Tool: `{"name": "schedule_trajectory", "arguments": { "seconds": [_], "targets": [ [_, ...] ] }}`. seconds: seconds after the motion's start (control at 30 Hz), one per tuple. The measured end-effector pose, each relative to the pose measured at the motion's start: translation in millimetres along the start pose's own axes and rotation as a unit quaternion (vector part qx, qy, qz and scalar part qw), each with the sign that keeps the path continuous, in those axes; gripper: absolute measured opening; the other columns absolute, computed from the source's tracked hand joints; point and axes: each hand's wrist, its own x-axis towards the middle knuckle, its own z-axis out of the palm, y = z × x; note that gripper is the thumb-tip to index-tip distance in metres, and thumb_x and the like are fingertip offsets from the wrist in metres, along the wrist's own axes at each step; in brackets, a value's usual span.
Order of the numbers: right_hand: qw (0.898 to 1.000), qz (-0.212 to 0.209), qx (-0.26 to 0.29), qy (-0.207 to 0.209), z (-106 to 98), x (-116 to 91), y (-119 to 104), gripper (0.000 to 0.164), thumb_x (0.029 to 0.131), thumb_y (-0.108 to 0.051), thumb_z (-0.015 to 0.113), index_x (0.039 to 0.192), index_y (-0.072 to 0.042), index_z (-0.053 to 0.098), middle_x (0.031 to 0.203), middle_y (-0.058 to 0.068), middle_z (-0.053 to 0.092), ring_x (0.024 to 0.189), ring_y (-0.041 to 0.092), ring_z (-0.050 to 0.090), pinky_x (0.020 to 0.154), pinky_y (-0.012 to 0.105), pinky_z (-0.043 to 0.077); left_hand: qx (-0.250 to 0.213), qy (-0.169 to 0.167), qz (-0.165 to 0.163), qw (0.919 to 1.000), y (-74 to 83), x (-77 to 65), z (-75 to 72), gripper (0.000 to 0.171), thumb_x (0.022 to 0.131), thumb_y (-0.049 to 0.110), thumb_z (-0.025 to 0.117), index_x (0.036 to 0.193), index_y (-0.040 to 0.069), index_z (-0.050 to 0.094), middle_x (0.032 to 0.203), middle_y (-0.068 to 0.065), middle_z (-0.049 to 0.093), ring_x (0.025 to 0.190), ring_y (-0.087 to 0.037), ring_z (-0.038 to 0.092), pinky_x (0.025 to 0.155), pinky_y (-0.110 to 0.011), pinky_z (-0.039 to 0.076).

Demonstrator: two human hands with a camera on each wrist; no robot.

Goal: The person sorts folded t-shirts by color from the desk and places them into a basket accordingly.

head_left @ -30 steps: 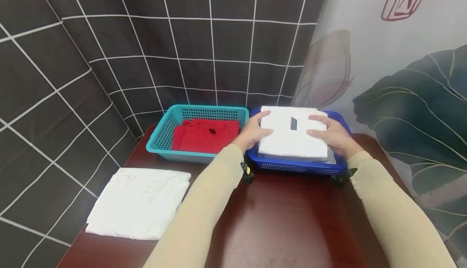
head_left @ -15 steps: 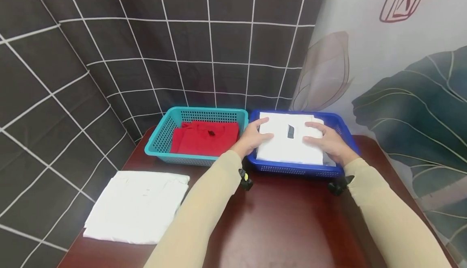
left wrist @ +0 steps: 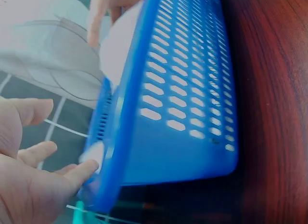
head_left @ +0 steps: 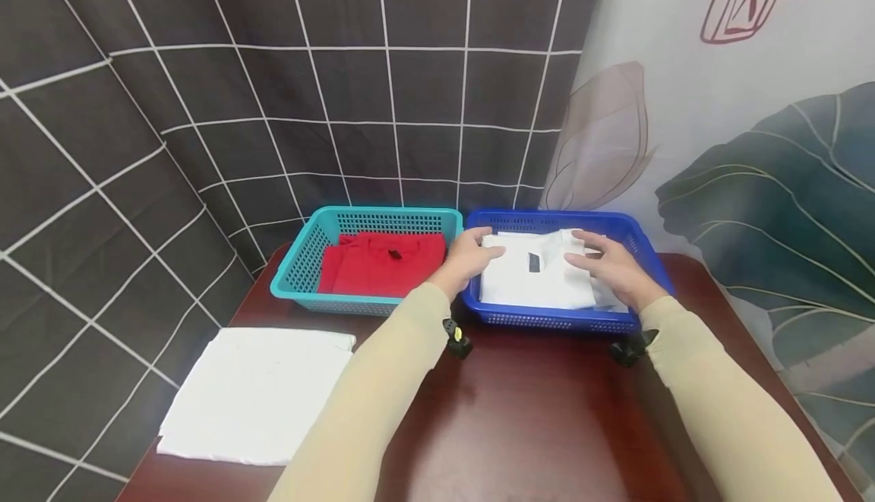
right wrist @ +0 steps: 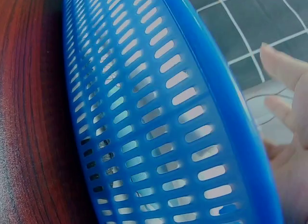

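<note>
A folded white shirt [head_left: 536, 278] with a dark neck label lies inside the blue basket [head_left: 554, 316], its upper right part rumpled. Over the shirt's left edge is my left hand [head_left: 468, 257], fingers apart; in the left wrist view its fingers [left wrist: 82, 173] are spread at the basket rim. My right hand [head_left: 615, 268] hovers at the shirt's right side, fingertips right by the rumpled cloth. From the right wrist, the fingers [right wrist: 281, 65] show loosely extended above the rim with nothing between them. More pale cloth shows beneath the shirt at the right.
Left of the blue basket stands a teal basket [head_left: 355, 304] holding a folded red shirt [head_left: 386, 270]. Another folded white garment [head_left: 253, 396] lies on the dark red table [head_left: 519, 418] at the left. A dark grid-patterned curtain [head_left: 349, 84] hangs close behind the baskets.
The white shirt has come down lower into the blue basket, and its upper right part has rumpled. Both hands have gone down with it and loosened from its sides.
</note>
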Motion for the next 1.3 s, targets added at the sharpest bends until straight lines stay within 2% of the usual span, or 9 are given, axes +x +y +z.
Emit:
{"name": "schedule_trajectory", "arguments": {
  "seconds": [0.27,0.4,0.57,0.73,0.9,1.0,1.13,1.23,1.3],
  "targets": [
    [0.995,-0.052,-0.047,0.077,-3,-34,-11,0.072,0.090,-0.048,0.062,0.144,-0.005,0.041,0.143,0.027,0.039,0.128,0.045,0.039,0.102,0.061,0.033,0.021,-0.013,0.078,0.9967,4.9,-27.7,-49.5,0.054,0.089,0.023,0.070,0.140,0.015,0.052,0.135,-0.008,0.055,0.120,-0.023,0.055,0.096,-0.035,0.048],
    [0.991,-0.095,-0.054,0.073,4,-58,-13,0.058,0.092,-0.042,0.063,0.136,-0.007,0.051,0.131,0.019,0.055,0.113,0.033,0.054,0.090,0.046,0.048,0.050,-0.024,0.112,0.9921,-0.7,-54.6,-84.7,0.053,0.088,0.027,0.071,0.137,0.018,0.054,0.131,-0.003,0.057,0.113,-0.020,0.058,0.089,-0.033,0.052],
    [0.982,-0.185,-0.020,-0.033,40,-87,-12,0.039,0.092,-0.024,0.067,0.125,-0.005,0.060,0.112,0.012,0.066,0.093,0.018,0.064,0.077,0.026,0.053,0.095,-0.043,0.128,0.9863,-22.4,-103.2,-132.7,0.053,0.085,0.032,0.073,0.134,0.020,0.057,0.126,0.001,0.060,0.110,-0.019,0.060,0.083,-0.035,0.055],
    [0.964,-0.217,0.009,-0.155,96,-104,-17,0.033,0.090,-0.021,0.069,0.120,-0.008,0.063,0.105,0.004,0.068,0.092,0.016,0.065,0.082,0.030,0.054,0.103,-0.087,0.118,0.9838,-63.9,-148.1,-166.2,0.053,0.087,0.025,0.072,0.135,0.012,0.055,0.125,-0.006,0.061,0.108,-0.023,0.062,0.084,-0.033,0.055],
    [0.941,-0.241,0.024,-0.235,155,-107,-24,0.033,0.091,-0.021,0.068,0.118,-0.002,0.062,0.102,0.014,0.068,0.091,0.015,0.065,0.081,0.030,0.054,0.143,-0.099,0.109,0.9787,-108.2,-178.5,-192.3,0.052,0.088,0.024,0.071,0.133,0.003,0.055,0.122,-0.014,0.062,0.106,-0.027,0.063,0.084,-0.033,0.054],
    [0.931,-0.249,0.024,-0.265,189,-105,-33,0.037,0.090,-0.022,0.068,0.118,0.002,0.061,0.102,0.015,0.068,0.089,0.011,0.065,0.080,0.028,0.054,0.220,-0.079,0.125,0.9642,-131.6,-191.0,-213.1,0.052,0.086,0.026,0.073,0.131,0.004,0.057,0.123,-0.013,0.062,0.108,-0.028,0.062,0.087,-0.038,0.054],
    [0.926,-0.253,0.010,-0.278,231,-101,-52,0.039,0.089,-0.025,0.071,0.119,-0.002,0.062,0.104,0.012,0.069,0.089,0.007,0.064,0.079,0.023,0.054,0.338,-0.050,0.153,0.9272,-153.7,-201.4,-242.4,0.060,0.078,0.031,0.080,0.129,0.007,0.059,0.127,-0.011,0.061,0.117,-0.034,0.055,0.094,-0.051,0.047],
    [0.927,-0.260,-0.013,-0.268,257,-99,-68,0.040,0.088,-0.028,0.071,0.120,-0.007,0.063,0.110,0.009,0.068,0.095,0.009,0.064,0.081,0.021,0.052,0.390,-0.053,0.151,0.9069,-162.7,-203.2,-258.1,0.072,0.068,0.035,0.086,0.130,0.009,0.060,0.135,-0.017,0.054,0.126,-0.042,0.044,0.100,-0.060,0.037],
    [0.927,-0.274,-0.051,-0.250,273,-100,-80,0.041,0.088,-0.033,0.070,0.122,-0.011,0.063,0.114,0.004,0.066,0.102,0.009,0.061,0.087,0.022,0.050,0.407,-0.068,0.138,0.9004,-166.2,-202.8,-264.7,0.081,0.063,0.038,0.088,0.133,0.010,0.057,0.140,-0.023,0.047,0.130,-0.048,0.035,0.100,-0.066,0.031]
  ]
}}
